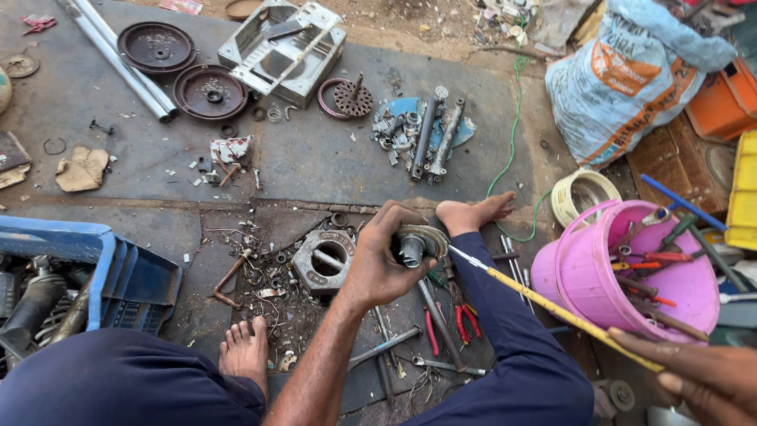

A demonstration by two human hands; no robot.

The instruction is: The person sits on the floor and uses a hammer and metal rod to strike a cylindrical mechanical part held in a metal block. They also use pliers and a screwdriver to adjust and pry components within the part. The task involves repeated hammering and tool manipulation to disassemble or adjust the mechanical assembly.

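My left hand (380, 260) grips a round metal part (418, 242) with a short shaft, held above the ground between my legs. My right hand (702, 377) at the lower right holds a long yellow-handled screwdriver (552, 310) whose tip touches the metal part's edge. Below the part lie pliers with red handles (465, 319), spanners and other hand tools on the dark mat. A thick hexagonal metal ring (325, 260) sits just left of my left hand. My bare feet (246, 351) and dark blue trouser legs frame the work area.
A pink bucket (569, 268) full of tools stands at the right. A blue crate (102, 268) with dark parts is at the left. Farther off lie two round discs (211, 92), metal pipes (126, 63), a metal box frame (284, 47), shafts on blue cloth (432, 134) and a large sack (631, 79).
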